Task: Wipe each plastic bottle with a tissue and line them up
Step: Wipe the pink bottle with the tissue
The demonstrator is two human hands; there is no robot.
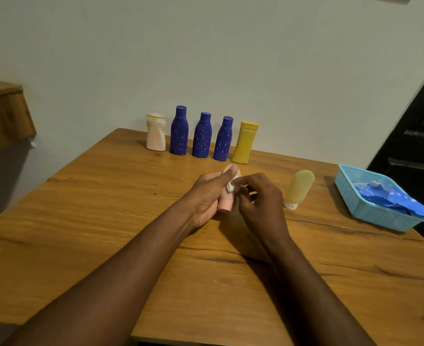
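The pink bottle [225,201], wrapped by the left grip [206,198], could be rubbed loose by the tissue [230,187] pinched in the right grip [260,198] and dropped onto the table [106,221].

- Most likely a room in a home: a wood-grain worktop [106,221] stands against a bare, pale painted wall [230,58].
- Household toiletry bottles [202,136] and a light blue plastic basket [348,193] stand on it.
- More wooden furniture [3,116] shows at the left edge, in dim indoor light.
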